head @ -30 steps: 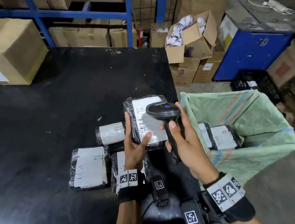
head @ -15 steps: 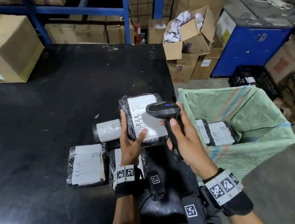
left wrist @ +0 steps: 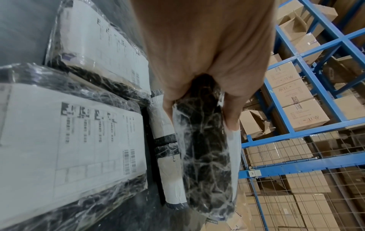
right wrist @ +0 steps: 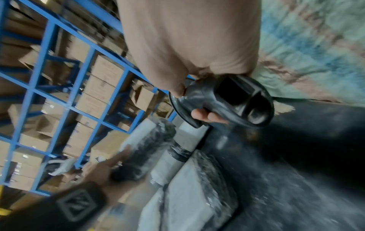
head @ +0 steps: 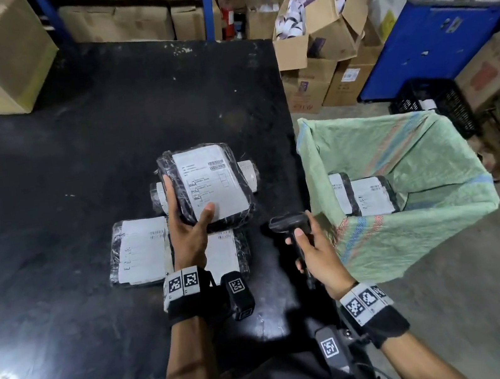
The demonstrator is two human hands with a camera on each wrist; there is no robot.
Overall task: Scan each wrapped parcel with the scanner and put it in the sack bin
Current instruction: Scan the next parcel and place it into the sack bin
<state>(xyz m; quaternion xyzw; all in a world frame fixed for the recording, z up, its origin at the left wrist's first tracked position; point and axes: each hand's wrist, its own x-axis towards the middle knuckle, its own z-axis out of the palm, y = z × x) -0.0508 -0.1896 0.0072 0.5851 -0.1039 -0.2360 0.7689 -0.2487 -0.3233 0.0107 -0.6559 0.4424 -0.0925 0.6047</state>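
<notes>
The held parcel (head: pixel 209 189) sits label-up above the black worktop (head: pixel 43 190), left hand (head: pixel 188 236) clamped on its near edge (thumb on the label), so the barcode faces the scanner (head: pixel 287 221), gripped by the right hand (head: pixel 317 254) at four o'clock. The sack bin (head: pixel 414 228) gapes at three o'clock.

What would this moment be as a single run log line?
left hand: holds parcel above table | right hand: grips scanner | sack bin: two parcels inside

The right hand (right wrist: pixel 189 51) grips the scanner (right wrist: pixel 223 101). Below, the left hand (right wrist: pixel 102 170) holds a parcel (right wrist: pixel 146 150) above others.
</notes>
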